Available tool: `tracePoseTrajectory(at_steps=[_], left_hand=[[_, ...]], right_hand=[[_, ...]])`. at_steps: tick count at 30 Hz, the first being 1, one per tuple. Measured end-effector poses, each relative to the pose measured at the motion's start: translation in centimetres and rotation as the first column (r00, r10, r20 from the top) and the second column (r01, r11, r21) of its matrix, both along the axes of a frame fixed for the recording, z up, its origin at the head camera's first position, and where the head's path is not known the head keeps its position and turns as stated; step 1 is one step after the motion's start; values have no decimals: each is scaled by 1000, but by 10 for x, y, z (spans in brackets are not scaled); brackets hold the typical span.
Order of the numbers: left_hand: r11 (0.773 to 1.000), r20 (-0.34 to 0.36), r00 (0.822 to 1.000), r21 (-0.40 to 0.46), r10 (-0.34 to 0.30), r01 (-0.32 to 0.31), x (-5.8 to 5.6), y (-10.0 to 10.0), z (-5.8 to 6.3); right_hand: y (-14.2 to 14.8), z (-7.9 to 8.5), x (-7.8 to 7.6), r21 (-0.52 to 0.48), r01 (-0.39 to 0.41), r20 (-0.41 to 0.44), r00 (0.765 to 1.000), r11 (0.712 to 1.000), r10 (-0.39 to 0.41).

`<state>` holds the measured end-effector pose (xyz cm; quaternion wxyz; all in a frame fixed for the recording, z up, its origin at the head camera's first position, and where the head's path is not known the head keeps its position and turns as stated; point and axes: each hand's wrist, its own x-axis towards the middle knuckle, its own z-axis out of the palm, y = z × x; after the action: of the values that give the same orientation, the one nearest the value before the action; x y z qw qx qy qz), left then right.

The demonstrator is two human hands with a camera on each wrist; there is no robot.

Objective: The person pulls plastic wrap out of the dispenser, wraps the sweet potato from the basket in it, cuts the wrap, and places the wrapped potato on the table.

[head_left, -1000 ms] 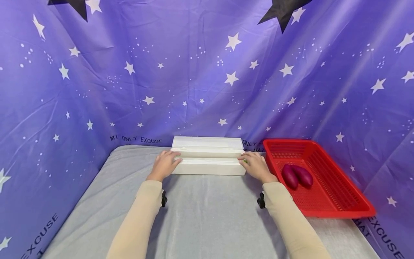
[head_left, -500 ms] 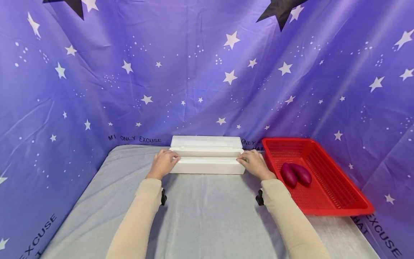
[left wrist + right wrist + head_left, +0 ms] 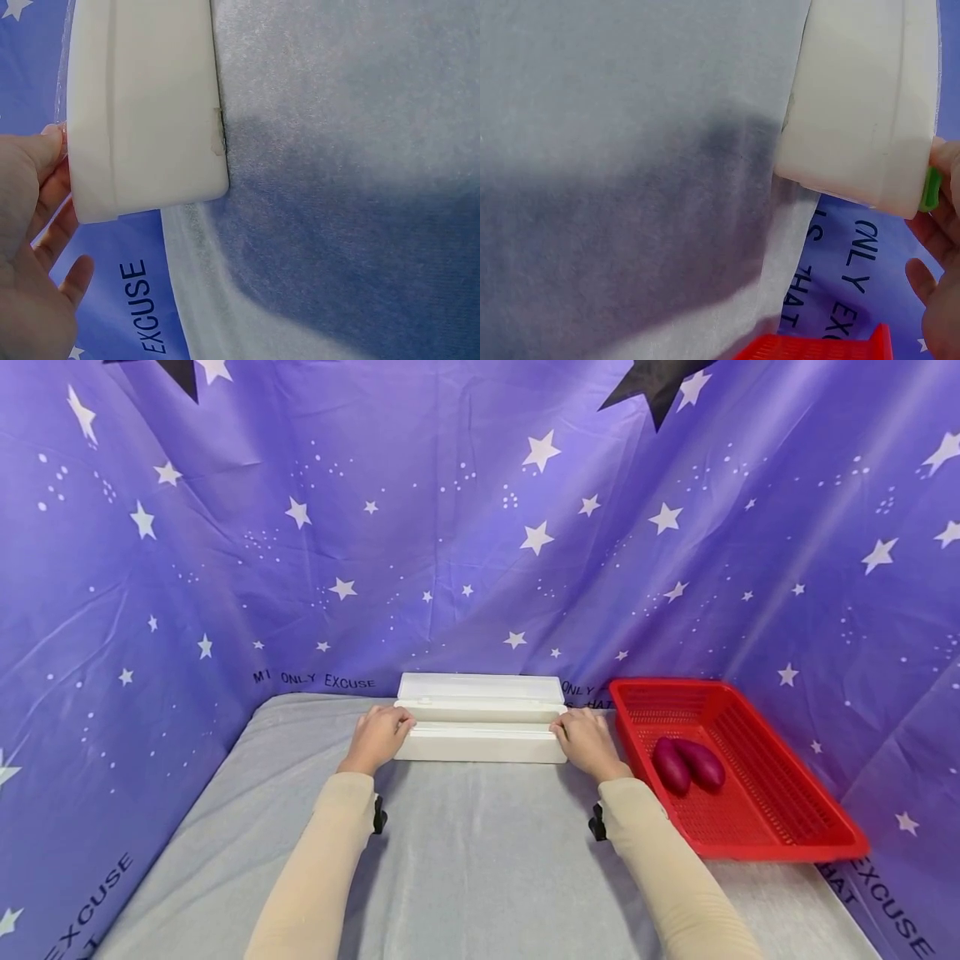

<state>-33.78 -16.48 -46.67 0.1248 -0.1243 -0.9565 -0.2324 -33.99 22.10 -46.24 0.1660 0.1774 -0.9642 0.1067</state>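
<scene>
Near the table's far edge, your left hand pinched clear film at the open white cling-film dispenser, your right hand, partly hidden, apparently likewise by the green slider, a film-drawing step that seemingly called for an even pull.

Purple curtain reads "ONLY EXCUSE" in black; further letters, partly hidden, perhaps spell "THAT"
</scene>
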Motion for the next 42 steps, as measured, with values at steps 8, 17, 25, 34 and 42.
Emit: tracePoseTrajectory(at_steps=[8,17,25,34,42], left_hand=[[1000,2,1000,0,7,-7,0,1,1],[997,-70,997,65,-23,27,1,2,5],[986,-66,997,157,-49,59,1,1,7],[970,-54,998,238,-45,56,3,3,21],[963,-39,999,265,-35,44,9,3,32]], right_hand=[[1,3,1,-72,-26,30,999,997,28],[6,4,1,-151,-75,13,997,986,78],[5,6,2,-210,-82,0,997,974,84],[5,17,3,-373,-92,39,993,923,115],[6,27,8,-425,-69,75,991,902,112]])
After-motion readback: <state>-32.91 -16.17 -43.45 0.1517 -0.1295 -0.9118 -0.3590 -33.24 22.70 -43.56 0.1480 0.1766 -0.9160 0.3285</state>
